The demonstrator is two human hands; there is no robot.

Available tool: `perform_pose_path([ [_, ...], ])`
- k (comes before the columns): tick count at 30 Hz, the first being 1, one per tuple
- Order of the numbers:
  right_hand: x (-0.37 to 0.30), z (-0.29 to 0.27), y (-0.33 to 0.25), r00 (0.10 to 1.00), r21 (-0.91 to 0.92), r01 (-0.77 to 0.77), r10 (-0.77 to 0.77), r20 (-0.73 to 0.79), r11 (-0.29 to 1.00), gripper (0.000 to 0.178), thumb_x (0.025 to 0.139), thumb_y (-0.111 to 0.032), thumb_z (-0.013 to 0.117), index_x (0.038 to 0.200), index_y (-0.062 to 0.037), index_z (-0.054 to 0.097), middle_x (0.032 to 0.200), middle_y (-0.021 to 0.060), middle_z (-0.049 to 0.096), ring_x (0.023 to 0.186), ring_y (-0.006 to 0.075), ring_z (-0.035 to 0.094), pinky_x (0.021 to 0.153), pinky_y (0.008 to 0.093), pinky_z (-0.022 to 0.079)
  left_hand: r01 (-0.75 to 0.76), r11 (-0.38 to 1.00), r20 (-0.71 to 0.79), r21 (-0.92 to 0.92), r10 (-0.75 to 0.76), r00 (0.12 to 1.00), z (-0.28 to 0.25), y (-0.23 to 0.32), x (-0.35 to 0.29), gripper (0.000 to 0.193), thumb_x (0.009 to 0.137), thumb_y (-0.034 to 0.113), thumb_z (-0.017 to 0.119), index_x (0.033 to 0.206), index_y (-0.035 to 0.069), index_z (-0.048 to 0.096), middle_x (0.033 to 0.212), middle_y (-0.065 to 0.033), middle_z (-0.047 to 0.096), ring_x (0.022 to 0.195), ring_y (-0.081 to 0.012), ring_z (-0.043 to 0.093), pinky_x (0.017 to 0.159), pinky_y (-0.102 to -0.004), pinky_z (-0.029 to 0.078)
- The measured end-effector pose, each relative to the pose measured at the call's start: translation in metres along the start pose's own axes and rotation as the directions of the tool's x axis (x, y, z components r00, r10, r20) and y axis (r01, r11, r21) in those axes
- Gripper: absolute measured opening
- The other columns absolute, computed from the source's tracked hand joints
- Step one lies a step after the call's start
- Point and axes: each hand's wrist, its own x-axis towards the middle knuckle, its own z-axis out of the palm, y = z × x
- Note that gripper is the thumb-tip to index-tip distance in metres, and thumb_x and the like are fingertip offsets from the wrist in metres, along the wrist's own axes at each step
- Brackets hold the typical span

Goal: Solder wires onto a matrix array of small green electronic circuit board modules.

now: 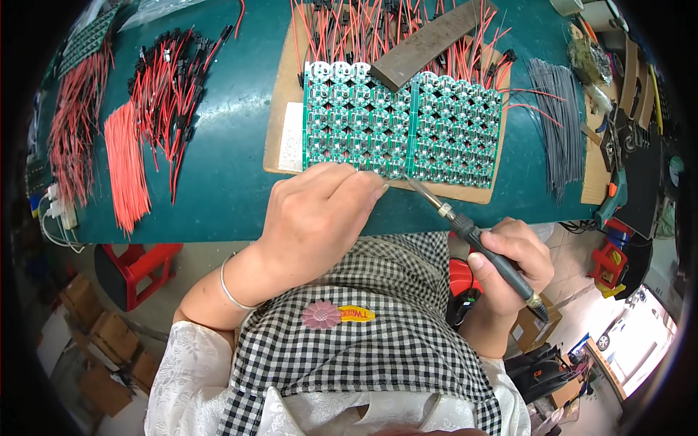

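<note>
My right hand (518, 261) is wrapped round the dark handle of a soldering iron (465, 227). Its metal tip points up and left to the near edge of a green circuit board panel (413, 131), made of many small units in rows. Just left of that tip, my left hand (320, 218) pinches its fingers together at the same edge; what they hold is too fine to make out. Red and black wires (342, 33) fan out from the panel's far side. Across its far part lies a dark metal bar (425, 47), slanting up to the right.
Beneath the panel is a brown board (282, 109) on the green table (225, 138). To the left lie bundled connector wires (171, 87), cut red wires (127, 167) and another wired panel (87, 40). Grey wires (556, 123) and pliers (612, 145) lie right.
</note>
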Motion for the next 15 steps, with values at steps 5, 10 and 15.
perform_pose_path([
  [5, 0.005, -0.002, -0.002, 0.999, 0.01, -0.01, 0.01, 0.035, 1.0, 0.03, 0.065, 0.005, 0.085, 0.094, 0.0056, 0.077, 0.077, 0.0139, 0.07, 0.064, 0.0214, 0.064, 0.059, 0.0311, 0.048, -0.002, 1.0, 0.018, 0.006, 0.002, 1.0, 0.0, 0.002, 0.002, 0.019, 0.079, -0.004, 0.082, 0.092, 0.002, 0.07, 0.073, -0.0089, 0.065, 0.061, -0.0245, 0.064, 0.055, -0.0359, 0.051],
  [10, -0.004, -0.007, -0.003, 0.998, 0.028, 0.013, -0.011, -0.07, 1.0, 0.029, 0.067, 0.002, 0.085, 0.094, 0.0043, 0.075, 0.073, 0.0114, 0.067, 0.063, 0.0198, 0.062, 0.059, 0.0309, 0.047, 0.048, 0.999, 0.068, -0.021, -0.047, 0.997, -0.016, 0.008, 0.001, 0.02, 0.077, -0.005, 0.083, 0.086, 0.003, 0.067, 0.071, -0.0076, 0.064, 0.058, -0.0216, 0.061, 0.052, -0.0318, 0.046],
  [15, -0.018, 0.002, -0.016, 0.994, -0.09, 0.065, -0.072, -0.078, 0.994, 0.026, 0.071, -0.003, 0.086, 0.093, 0.0005, 0.072, 0.068, 0.0099, 0.065, 0.056, 0.0219, 0.062, 0.055, 0.0336, 0.05, 0.007, 0.999, -0.026, -0.037, -0.008, 1.0, -0.021, 0.002, -0.005, 0.019, 0.077, -0.006, 0.083, 0.084, 0.004, 0.067, 0.068, -0.0061, 0.062, 0.055, -0.0199, 0.057, 0.05, -0.0311, 0.043],
])
